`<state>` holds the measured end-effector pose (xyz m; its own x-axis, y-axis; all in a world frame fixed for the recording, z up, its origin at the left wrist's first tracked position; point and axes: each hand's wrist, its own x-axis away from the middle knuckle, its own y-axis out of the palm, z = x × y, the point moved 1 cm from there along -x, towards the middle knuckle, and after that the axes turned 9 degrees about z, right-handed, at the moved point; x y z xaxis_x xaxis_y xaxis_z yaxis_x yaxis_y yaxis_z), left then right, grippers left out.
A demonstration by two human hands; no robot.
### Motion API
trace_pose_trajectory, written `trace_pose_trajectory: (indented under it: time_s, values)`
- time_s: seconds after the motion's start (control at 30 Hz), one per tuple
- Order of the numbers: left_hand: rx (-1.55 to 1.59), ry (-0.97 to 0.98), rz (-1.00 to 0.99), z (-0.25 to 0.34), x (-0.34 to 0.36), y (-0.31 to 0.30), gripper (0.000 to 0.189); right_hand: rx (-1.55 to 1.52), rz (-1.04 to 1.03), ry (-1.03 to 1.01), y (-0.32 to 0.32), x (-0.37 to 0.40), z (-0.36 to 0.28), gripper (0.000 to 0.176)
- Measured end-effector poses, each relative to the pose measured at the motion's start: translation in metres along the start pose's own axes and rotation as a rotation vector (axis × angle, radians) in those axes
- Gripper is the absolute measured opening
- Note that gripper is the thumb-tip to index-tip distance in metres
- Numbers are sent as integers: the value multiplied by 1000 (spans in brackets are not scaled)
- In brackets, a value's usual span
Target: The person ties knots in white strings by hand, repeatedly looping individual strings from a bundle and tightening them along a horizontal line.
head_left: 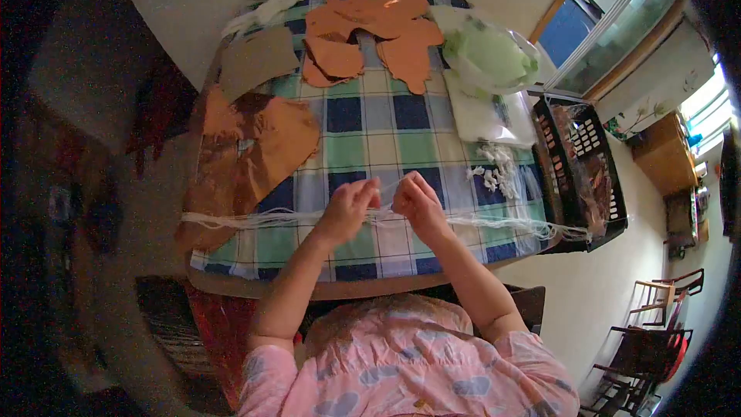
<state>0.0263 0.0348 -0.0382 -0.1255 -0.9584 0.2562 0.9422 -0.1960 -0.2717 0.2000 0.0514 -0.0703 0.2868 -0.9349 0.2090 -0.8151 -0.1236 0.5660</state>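
Observation:
Both hands are raised over the near half of a table with a checked cloth (347, 156). My left hand (351, 207) has its fingers bent together; whatever lies between them is too small to make out. Close on its right, my right hand (417, 199) is closed in a pinch, with a faint thin thread seeming to run between the two hands. A long bundle of white strings (486, 222) stretches across the cloth beneath the hands, from the left edge to the right edge. Small white knotted pieces (498, 171) lie to the right of my right hand.
Orange-brown cut sheets (333, 62) lie at the far side, and a larger brown sheet (282, 143) at the left. Clear and greenish plastic bags (494, 58) are at the far right. A black basket (587, 135) stands against the table's right side. Chairs (644, 351) stand farther right.

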Motion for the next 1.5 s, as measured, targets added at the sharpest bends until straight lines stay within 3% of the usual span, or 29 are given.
trace_pose_trajectory:
  time_s: [0.1, 0.17, 0.23, 0.3, 0.4, 0.5, 0.57, 0.63, 0.7, 0.8, 0.83, 0.87, 0.9, 1.0, 1.1, 1.2, 1.3, 1.4, 1.5]
  values:
    - [996, 286, -311, -33, -24, 0, 43, 262, -21, 26, -5, -4, 10, 15]
    - [563, 366, 110, -4, -10, 14, 40, 521, -19, 11, 2, 4, 16, 13]
    - [180, 404, 275, 4, -3, 17, 37, 609, -30, -220, 7, 9, 12, 10]
    - [-139, 420, 181, -2, 0, 10, 33, 630, -73, -350, 14, 12, -3, 6]
    - [333, 163, -144, 7, 10, 1, 25, 733, 0, -402, 11, 11, -4, 6]
    - [411, 203, -24, 14, 13, 1, 24, 842, -46, -408, 22, 19, -10, 5]
    - [407, 327, 224, 29, 22, 9, 22, 845, -87, -407, 27, 26, -16, 7]
    - [86, 481, 350, 25, 27, 11, 22, 821, -94, -438, 31, 33, -23, 8]
    - [-553, 659, 340, 4, 28, 5, 23, 777, -74, -516, 34, 36, -33, 8]
    - [442, 230, -287, -4, 33, 1, 24, 805, -55, -468, 25, 29, -28, 6]
    - [427, 292, -146, 6, 36, 3, 24, 984, -116, -403, 25, 35, -27, 8]
    - [411, 353, -4, 22, 42, 8, 25, 954, -149, -418, 28, 39, -28, 8]
    - [393, 411, 135, 31, 45, 10, 26, 923, -180, -433, 32, 44, -30, 8]
    - [-490, 488, 196, 20, 52, 13, 26, 848, -129, -476, 30, 47, -34, 8]
    - [353, 287, -124, 5, 59, 18, 28, 880, -46, -446, 28, 46, -38, 8]
    - [474, 406, 258, 23, 60, 31, 22, 888, -154, -355, 24, 56, -21, 11]
    - [-641, 757, 456, 23, 60, 36, 21, 902, -113, -376, 31, 63, -29, 10]
    - [-638, 371, 181, 19, 61, 28, 24, 949, -75, -376, 23, 61, -37, 10]
    - [687, 225, -101, 3, 60, 24, 22, 888, -44, -433, 18, 61, -25, 9]
